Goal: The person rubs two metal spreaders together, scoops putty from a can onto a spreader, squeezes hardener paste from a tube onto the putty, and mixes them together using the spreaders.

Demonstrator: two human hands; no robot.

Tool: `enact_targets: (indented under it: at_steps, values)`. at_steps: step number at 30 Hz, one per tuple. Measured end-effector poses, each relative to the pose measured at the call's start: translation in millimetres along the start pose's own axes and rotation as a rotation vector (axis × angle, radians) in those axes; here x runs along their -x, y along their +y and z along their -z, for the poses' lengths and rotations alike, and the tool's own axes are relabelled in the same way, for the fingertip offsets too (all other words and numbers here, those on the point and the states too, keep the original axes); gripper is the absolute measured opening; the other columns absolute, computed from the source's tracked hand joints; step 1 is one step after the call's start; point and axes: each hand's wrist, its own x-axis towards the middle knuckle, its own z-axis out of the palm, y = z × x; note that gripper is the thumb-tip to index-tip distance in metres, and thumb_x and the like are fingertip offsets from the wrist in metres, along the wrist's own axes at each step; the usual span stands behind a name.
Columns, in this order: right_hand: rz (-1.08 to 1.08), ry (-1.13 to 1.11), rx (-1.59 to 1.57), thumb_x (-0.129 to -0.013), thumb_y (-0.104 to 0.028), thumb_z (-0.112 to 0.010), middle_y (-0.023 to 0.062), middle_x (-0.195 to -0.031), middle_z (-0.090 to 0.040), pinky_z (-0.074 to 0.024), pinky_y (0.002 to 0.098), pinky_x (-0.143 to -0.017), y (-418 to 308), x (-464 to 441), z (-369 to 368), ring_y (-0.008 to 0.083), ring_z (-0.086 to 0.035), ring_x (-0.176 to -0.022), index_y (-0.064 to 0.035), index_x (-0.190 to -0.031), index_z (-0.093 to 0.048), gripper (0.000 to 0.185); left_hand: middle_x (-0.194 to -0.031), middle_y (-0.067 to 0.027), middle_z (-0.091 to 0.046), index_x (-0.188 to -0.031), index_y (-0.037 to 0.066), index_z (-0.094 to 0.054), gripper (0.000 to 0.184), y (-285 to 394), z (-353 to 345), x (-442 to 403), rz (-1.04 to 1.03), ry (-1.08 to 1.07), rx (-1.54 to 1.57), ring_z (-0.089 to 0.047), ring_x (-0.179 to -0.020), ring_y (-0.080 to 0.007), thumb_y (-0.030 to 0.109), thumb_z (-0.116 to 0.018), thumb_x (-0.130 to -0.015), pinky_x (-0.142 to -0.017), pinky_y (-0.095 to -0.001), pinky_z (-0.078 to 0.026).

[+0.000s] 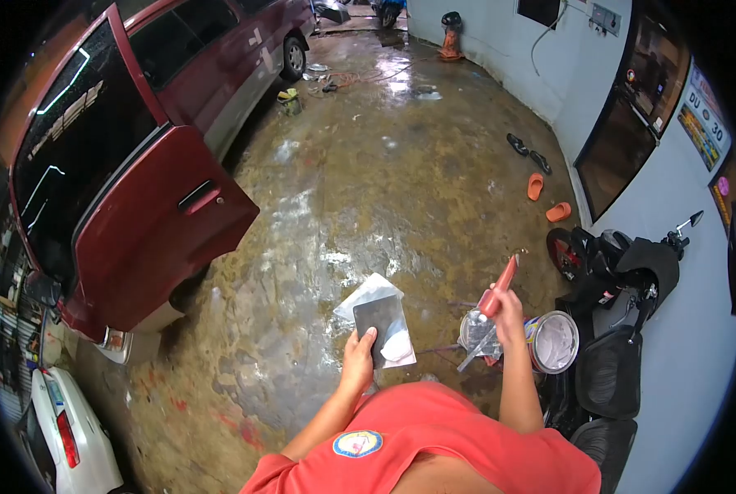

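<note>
My left hand point(358, 356) grips a dark flat board point(373, 321) with whitish sheets point(372, 292) around it; a lump of white paste point(397, 346) lies on its lower right. In my right hand point(508, 316) is a red tube point(498, 288), its narrow end pointing up. A thin greyish strip point(476, 350) slants down beside that hand; whether the hand holds it I cannot tell. Below and to the right stands an open can point(555, 342) with pale contents. Left of the can, partly behind the strip, is a round lid-like item point(470, 329).
A red van point(219, 74) with an open door point(154, 222) stands on the left. Along the right wall are a black motorbike point(623, 263), seats point(608, 375), orange clogs point(535, 186) and dark sandals point(518, 144). A cable point(368, 76) and bucket point(289, 102) lie farther off.
</note>
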Motion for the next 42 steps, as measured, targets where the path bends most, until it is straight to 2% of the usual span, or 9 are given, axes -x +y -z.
enact_targets:
  at_steps: [2,7,15,26,31,34,37,40,42]
  values:
    - [-0.096,-0.107,-0.474,-0.089,-0.020,-0.064,0.0068,-0.097,-0.062,-0.0573,0.0452,-0.084,-23,16,-20,0.0255,-0.065,-0.098,-0.0038,-0.117,-0.053,0.034,-0.113,-0.0109,-0.066,-0.123,-0.002,-0.054,0.033,1,-1,-3,-0.006,0.001,0.011,-0.065,-0.098,-0.0184,0.019,-0.058,-0.098,-0.089,-0.0325,-0.052]
    - [-0.151,-0.297,-0.379,-0.101,-0.033,-0.057,0.0140,-0.114,-0.065,-0.0588,0.0474,-0.079,-42,51,-62,0.0272,-0.066,-0.096,-0.0062,-0.123,-0.052,0.035,-0.113,-0.0107,-0.065,-0.123,-0.002,-0.054,0.033,6,-5,-2,-0.022,0.002,0.037,-0.065,-0.098,-0.0185,0.019,-0.058,-0.098,-0.089,-0.0328,-0.052]
    - [-0.011,-0.295,-0.133,-0.103,-0.021,-0.053,0.0146,-0.098,-0.068,-0.0598,0.0381,-0.075,-33,83,-86,0.0231,-0.070,-0.081,-0.0033,-0.120,-0.052,0.025,-0.116,-0.0115,-0.065,-0.127,-0.003,-0.054,0.036,14,-3,7,-0.027,0.025,0.070,-0.063,-0.103,-0.0188,0.019,-0.056,-0.099,-0.093,-0.0326,-0.050]
    - [0.129,-0.339,-0.172,-0.101,-0.020,-0.057,0.0190,-0.103,-0.069,-0.0621,0.0404,-0.078,-64,103,-113,0.0269,-0.071,-0.095,-0.0012,-0.118,-0.056,0.025,-0.117,-0.0127,-0.064,-0.127,-0.003,-0.052,0.036,21,-1,12,-0.031,0.051,0.094,-0.063,-0.103,-0.0198,0.019,-0.057,-0.098,-0.093,-0.0341,-0.050]
    - [0.169,-0.395,-0.081,-0.103,-0.019,-0.055,0.0173,-0.097,-0.071,-0.0629,0.0398,-0.076,-53,90,-98,0.0236,-0.073,-0.081,0.0016,-0.116,-0.056,0.025,-0.118,-0.0132,-0.064,-0.127,-0.003,-0.052,0.036,20,0,15,-0.016,0.051,0.104,-0.064,-0.104,-0.0203,0.019,-0.057,-0.099,-0.093,-0.0343,-0.050]
    - [0.182,-0.429,-0.119,-0.102,-0.016,-0.055,0.0195,-0.100,-0.070,-0.0630,0.0406,-0.076,-49,93,-98,0.0252,-0.073,-0.084,0.0012,-0.112,-0.057,0.020,-0.118,-0.0133,-0.064,-0.126,-0.003,-0.052,0.035,22,-1,17,-0.029,0.048,0.108,-0.064,-0.104,-0.0206,0.019,-0.057,-0.099,-0.093,-0.0343,-0.050]
    - [0.103,-0.337,-0.117,-0.101,-0.013,-0.053,0.0232,-0.106,-0.068,-0.0631,0.0421,-0.075,-57,107,-110,0.0281,-0.072,-0.086,0.0015,-0.114,-0.054,0.020,-0.118,-0.0131,-0.064,-0.126,-0.003,-0.052,0.034,20,1,16,-0.022,0.060,0.100,-0.064,-0.104,-0.0205,0.018,-0.057,-0.099,-0.093,-0.0341,-0.051]
    - [0.015,-0.463,-0.190,-0.100,-0.012,-0.050,0.0263,-0.111,-0.065,-0.0631,0.0431,-0.075,-65,109,-105,0.0306,-0.072,-0.087,0.0009,-0.120,-0.049,0.024,-0.118,-0.0117,-0.064,-0.127,-0.004,-0.054,0.038,20,1,17,-0.013,0.059,0.108,-0.062,-0.104,-0.0177,0.022,-0.057,-0.100,-0.094,-0.0317,-0.048]
    - [-0.038,-0.465,-0.175,-0.103,-0.020,-0.051,0.0263,-0.112,-0.065,-0.0628,0.0427,-0.074,-65,110,-106,0.0303,-0.072,-0.087,-0.0003,-0.124,-0.046,0.029,-0.117,-0.0113,-0.064,-0.126,-0.004,-0.054,0.036,21,-1,18,-0.011,0.048,0.121,-0.062,-0.103,-0.0174,0.020,-0.056,-0.100,-0.092,-0.0315,-0.048]
